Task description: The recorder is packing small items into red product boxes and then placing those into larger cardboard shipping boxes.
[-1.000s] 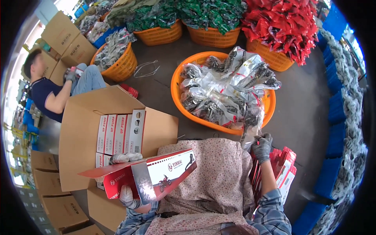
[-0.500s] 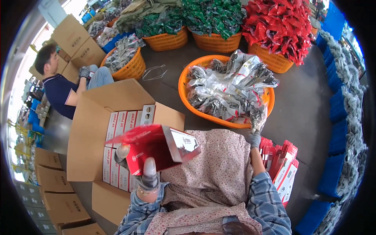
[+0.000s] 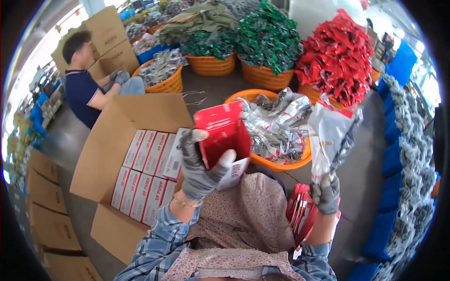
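Observation:
My left hand (image 3: 201,168), in a grey glove with pale fingertips, is closed round a small red and white carton (image 3: 224,133). The carton's flap stands up and its open end shows a red inside. My right hand (image 3: 325,193), also gloved, grips the lower end of a clear plastic bag (image 3: 330,136), raised upright to the right of the carton. Something dark shows inside the bag; its kind I cannot make out. Behind both hands, an orange basket (image 3: 300,161) holds many similar bags. Flattened red cartons (image 3: 300,213) lie beside my right forearm.
At my left stands an open cardboard box (image 3: 101,159) with rows of white and red cartons (image 3: 145,192). Orange baskets of green packets (image 3: 269,40) and red packets (image 3: 335,56) line the back. Blue bins (image 3: 404,161) run along the right. A co-worker (image 3: 86,82) sits at far left.
My right hand has lifted the plastic bag out of the orange basket and up. My left hand has moved the carton rightward and turned its open end upward. The view has shifted slightly.

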{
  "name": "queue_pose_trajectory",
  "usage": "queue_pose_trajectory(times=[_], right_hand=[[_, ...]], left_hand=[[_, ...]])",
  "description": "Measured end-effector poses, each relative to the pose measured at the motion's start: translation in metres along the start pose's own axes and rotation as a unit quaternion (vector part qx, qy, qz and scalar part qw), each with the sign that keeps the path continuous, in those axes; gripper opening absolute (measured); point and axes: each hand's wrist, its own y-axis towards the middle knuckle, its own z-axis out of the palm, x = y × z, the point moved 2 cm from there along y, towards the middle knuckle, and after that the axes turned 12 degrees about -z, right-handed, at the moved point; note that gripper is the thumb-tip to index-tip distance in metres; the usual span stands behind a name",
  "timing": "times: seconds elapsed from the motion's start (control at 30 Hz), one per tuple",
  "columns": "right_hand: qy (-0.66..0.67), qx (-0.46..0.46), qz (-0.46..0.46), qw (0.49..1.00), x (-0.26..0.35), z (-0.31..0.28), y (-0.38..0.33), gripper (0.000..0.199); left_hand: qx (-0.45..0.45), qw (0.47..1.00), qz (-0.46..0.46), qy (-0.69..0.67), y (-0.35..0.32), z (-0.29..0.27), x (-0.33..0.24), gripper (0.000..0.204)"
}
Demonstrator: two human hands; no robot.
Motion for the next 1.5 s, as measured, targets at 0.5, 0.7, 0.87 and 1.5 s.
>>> queue_pose_trajectory(times=[0.5, 0.7, 0.87, 1.5], right_hand=[[-0.767, 0.329, -0.279, 0.475, 0.157, 0.142, 0.019, 0.042], [-0.739, 0.391, -0.311, 0.453, 0.156, 0.192, 0.027, 0.040], [-0.720, 0.441, -0.320, 0.430, 0.156, 0.228, 0.038, 0.038], [-0.648, 0.592, -0.314, 0.361, 0.159, 0.285, 0.053, 0.033]], left_hand=[[0.050, 0.984, 0.034, -0.167, 0.001, 0.006, 0.013, 0.070], [-0.029, 0.997, 0.068, -0.012, -0.004, -0.003, 0.006, 0.073], [-0.022, 0.993, 0.109, -0.038, -0.005, -0.004, 0.014, 0.072], [0.084, 0.992, 0.089, -0.012, -0.014, 0.014, 0.005, 0.088]])
